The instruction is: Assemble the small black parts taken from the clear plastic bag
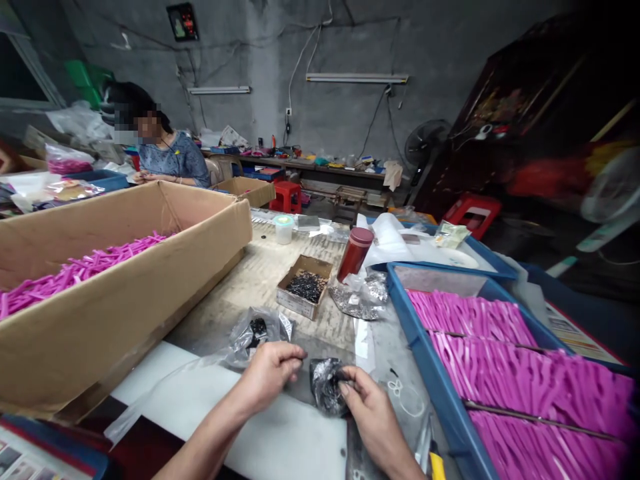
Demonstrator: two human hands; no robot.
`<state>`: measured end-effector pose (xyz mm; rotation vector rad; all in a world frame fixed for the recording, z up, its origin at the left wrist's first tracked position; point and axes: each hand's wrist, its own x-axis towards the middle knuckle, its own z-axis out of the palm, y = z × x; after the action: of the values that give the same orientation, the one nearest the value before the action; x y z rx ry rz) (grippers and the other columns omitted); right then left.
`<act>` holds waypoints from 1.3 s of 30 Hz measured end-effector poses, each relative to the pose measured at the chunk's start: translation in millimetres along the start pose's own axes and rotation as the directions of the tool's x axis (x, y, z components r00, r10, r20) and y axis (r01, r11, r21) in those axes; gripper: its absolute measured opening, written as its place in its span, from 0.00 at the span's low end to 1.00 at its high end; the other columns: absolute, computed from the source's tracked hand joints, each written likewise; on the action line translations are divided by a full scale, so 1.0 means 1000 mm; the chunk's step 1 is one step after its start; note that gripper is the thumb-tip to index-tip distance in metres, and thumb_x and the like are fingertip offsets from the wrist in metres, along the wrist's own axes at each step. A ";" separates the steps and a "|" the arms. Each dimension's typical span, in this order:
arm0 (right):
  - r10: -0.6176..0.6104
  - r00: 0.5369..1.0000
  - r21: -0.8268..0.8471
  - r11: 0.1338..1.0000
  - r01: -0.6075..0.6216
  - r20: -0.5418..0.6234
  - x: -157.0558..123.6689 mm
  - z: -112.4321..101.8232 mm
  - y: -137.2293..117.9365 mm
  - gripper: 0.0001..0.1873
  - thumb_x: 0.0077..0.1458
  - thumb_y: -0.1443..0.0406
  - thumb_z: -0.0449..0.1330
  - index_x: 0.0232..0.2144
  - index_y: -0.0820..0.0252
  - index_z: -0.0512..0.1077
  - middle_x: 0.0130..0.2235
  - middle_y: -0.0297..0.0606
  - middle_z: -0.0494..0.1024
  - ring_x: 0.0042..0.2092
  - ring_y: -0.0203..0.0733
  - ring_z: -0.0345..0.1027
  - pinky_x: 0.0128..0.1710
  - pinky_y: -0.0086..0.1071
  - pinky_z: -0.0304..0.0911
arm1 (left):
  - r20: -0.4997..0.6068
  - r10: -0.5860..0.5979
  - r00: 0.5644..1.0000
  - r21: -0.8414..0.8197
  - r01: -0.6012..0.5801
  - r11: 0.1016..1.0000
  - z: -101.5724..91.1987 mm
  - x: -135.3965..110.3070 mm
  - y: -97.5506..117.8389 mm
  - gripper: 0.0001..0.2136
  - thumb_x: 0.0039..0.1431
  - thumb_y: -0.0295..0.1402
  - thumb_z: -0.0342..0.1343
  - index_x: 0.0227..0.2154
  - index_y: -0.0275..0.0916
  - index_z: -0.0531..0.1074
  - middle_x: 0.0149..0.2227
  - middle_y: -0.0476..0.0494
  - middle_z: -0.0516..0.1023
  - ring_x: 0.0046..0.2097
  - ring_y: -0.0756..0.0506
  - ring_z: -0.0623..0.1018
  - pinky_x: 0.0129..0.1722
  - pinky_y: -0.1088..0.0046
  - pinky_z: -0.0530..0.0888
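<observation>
My right hand (369, 408) pinches the rim of a small clear plastic bag (326, 388) with dark contents. To its left is my left hand (273, 375), apart from the bag, with thumb and forefinger closed together. A tiny dark speck shows at those fingertips, too small to name. Just behind the left hand lies another clear plastic bag (235, 343) with black pieces inside. Farther back stands a small cardboard box (300, 308) of small black parts. Both forearms reach over a white sheet (285, 430) on the table.
A big cardboard box (200, 280) of pink strips fills the left. Blue trays of pink forked pieces (480, 353) stand right, near a yellow-handled tool (437, 467). A red-brown cylinder (356, 253) stands behind crumpled silvery plastic (363, 297). A co-worker (173, 157) sits at the back left.
</observation>
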<state>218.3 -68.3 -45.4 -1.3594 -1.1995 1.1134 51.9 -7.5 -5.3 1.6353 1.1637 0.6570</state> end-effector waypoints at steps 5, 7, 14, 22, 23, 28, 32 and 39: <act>0.069 0.992 0.323 0.946 -0.030 -0.110 -0.003 0.004 -0.010 0.06 0.41 0.66 0.56 0.26 0.61 0.66 0.24 0.34 0.73 0.26 0.37 0.65 0.25 0.27 0.60 | 0.127 -0.163 0.978 -0.354 0.198 0.914 0.036 -0.005 0.003 0.04 0.41 0.29 0.50 0.21 0.33 0.67 0.12 0.55 0.64 0.12 0.57 0.58 0.11 0.83 0.54; 0.065 0.984 0.344 0.939 -0.003 -0.169 -0.004 0.005 -0.011 0.06 0.41 0.66 0.57 0.26 0.60 0.66 0.24 0.34 0.73 0.27 0.38 0.65 0.25 0.27 0.60 | 0.147 -0.172 0.974 -0.448 0.221 0.866 0.045 -0.006 0.004 0.06 0.40 0.31 0.52 0.21 0.32 0.66 0.12 0.54 0.64 0.12 0.57 0.58 0.10 0.83 0.54; 0.016 0.959 0.244 0.968 0.055 -0.283 -0.007 0.010 0.006 0.08 0.42 0.64 0.56 0.29 0.61 0.66 0.27 0.37 0.73 0.28 0.40 0.67 0.27 0.30 0.62 | 0.111 -0.153 0.982 -0.606 0.189 0.773 0.064 -0.006 0.003 0.08 0.39 0.32 0.56 0.22 0.31 0.66 0.13 0.51 0.67 0.14 0.57 0.61 0.11 0.84 0.57; 0.023 0.946 0.238 0.969 0.057 -0.322 -0.008 0.014 0.012 0.08 0.42 0.63 0.56 0.28 0.61 0.67 0.25 0.36 0.73 0.27 0.39 0.66 0.26 0.29 0.62 | 0.036 -0.221 0.975 -0.627 0.194 0.754 0.069 -0.007 0.004 0.07 0.38 0.30 0.56 0.21 0.31 0.66 0.11 0.52 0.67 0.12 0.57 0.60 0.12 0.84 0.55; 0.021 0.941 0.241 0.968 0.065 -0.337 -0.008 0.014 0.011 0.09 0.41 0.63 0.56 0.27 0.61 0.67 0.25 0.36 0.73 0.27 0.39 0.66 0.26 0.29 0.62 | 0.043 -0.225 0.973 -0.634 0.201 0.746 0.070 -0.007 0.005 0.07 0.38 0.30 0.56 0.20 0.32 0.65 0.11 0.51 0.67 0.12 0.57 0.60 0.12 0.84 0.55; 0.011 0.903 0.193 0.978 0.080 -0.429 -0.008 0.014 0.015 0.10 0.39 0.61 0.58 0.27 0.61 0.69 0.26 0.37 0.74 0.28 0.40 0.67 0.26 0.28 0.62 | 0.118 -0.231 0.966 -0.670 0.249 0.699 0.071 -0.007 0.006 0.07 0.39 0.31 0.55 0.20 0.32 0.65 0.12 0.50 0.69 0.13 0.56 0.62 0.12 0.83 0.55; 0.040 0.891 0.227 0.971 0.072 -0.452 -0.008 0.014 0.015 0.10 0.38 0.62 0.58 0.27 0.61 0.68 0.25 0.36 0.74 0.28 0.40 0.67 0.26 0.28 0.62 | 0.125 -0.232 0.965 -0.656 0.255 0.710 0.073 -0.006 0.006 0.08 0.38 0.31 0.56 0.21 0.32 0.65 0.12 0.50 0.68 0.13 0.56 0.61 0.12 0.83 0.54; 0.091 0.939 0.437 0.897 0.068 -0.332 -0.007 0.015 0.002 0.08 0.39 0.64 0.59 0.26 0.61 0.68 0.23 0.34 0.73 0.25 0.38 0.66 0.24 0.28 0.63 | 0.038 -0.232 0.972 -0.657 0.199 0.727 0.074 -0.007 0.008 0.07 0.39 0.31 0.56 0.20 0.32 0.65 0.12 0.52 0.67 0.12 0.58 0.59 0.13 0.83 0.53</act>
<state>202.7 -73.7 -48.9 -1.1417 -0.6299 1.0248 114.3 -43.9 -24.9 0.8677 0.9753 0.8381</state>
